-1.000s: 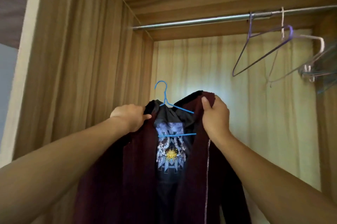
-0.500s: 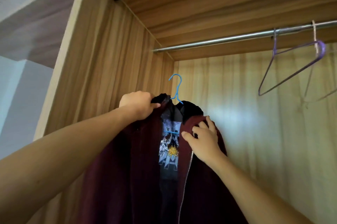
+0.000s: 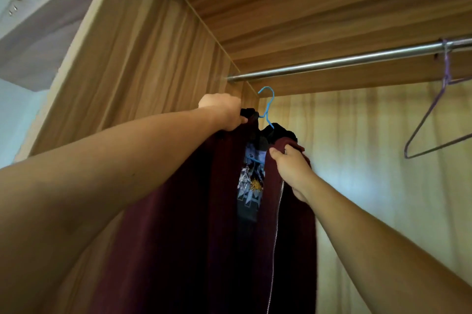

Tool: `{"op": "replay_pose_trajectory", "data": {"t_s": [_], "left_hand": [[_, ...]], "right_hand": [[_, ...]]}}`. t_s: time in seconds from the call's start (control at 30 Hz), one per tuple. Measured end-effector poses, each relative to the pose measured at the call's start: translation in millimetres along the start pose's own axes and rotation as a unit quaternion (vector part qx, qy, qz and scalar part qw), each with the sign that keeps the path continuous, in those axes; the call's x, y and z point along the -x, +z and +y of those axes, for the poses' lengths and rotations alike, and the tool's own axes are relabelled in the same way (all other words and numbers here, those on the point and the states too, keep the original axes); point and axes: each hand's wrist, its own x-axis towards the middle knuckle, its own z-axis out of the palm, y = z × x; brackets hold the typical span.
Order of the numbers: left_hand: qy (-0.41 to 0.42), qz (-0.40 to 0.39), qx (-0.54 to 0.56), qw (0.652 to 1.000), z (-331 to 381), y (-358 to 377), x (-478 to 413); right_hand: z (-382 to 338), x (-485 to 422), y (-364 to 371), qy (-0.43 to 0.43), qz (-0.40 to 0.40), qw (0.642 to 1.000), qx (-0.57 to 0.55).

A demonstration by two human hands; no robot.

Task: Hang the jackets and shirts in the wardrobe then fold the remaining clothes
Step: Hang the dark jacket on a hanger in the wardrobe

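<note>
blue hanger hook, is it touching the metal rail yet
Apart. The head view shows the blue hanger hook below the metal rail, with wardrobe wood visible between them; both hands hold the maroon jacket up.

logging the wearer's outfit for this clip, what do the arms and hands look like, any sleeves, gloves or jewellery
Both arms are bare from the frame edge to the wrist: no sleeves show. The left hand and right hand wear no gloves, and no rings, watch or bracelets show on the parts in view. The fingernails that show on the right hand look short and unpainted. No markings or tattoos can be made out.
</note>
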Motion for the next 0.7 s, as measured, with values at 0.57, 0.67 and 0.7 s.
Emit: {"op": "replay_pose_trajectory", "data": {"t_s": [0.57,0.67,0.7], "left_hand": [[0.003,0.084,-0.059,0.995,-12.8,-7.4,-56.7],[0.006,0.088,-0.080,0.993,-11.7,-9.2,-57.5],[0.008,0.086,-0.083,0.993,-11.4,-10.4,-57.9]], "right_hand": [[-43.3,-102.8,4.4,-0.069,0.046,0.996,-0.034],[-46.7,-113.3,5.5,-0.065,0.037,0.996,-0.050],[-49.4,-114.0,4.7,-0.067,0.032,0.996,-0.055]]}}
